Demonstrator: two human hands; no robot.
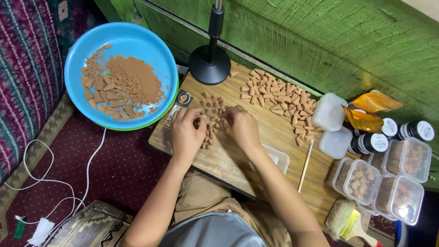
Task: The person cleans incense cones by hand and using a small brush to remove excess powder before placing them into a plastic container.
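My left hand (186, 132) and my right hand (241, 127) rest on a small wooden board (238, 158), both with fingers curled around a small cluster of brown clay-coloured cones (211, 112) between them. Whether either hand actually grips a cone is hidden by the fingers. A larger spread of the same cones (280, 98) lies further back on the board, to the right of my right hand.
A blue bowl (146, 45) with brown powder and broken cones sits at left. A black round stand base (210, 64) stands behind the board. Lidded clear boxes of cones (359, 180), dark jars (368, 142), a thin stick (305, 165), a brush (347, 219) lie right.
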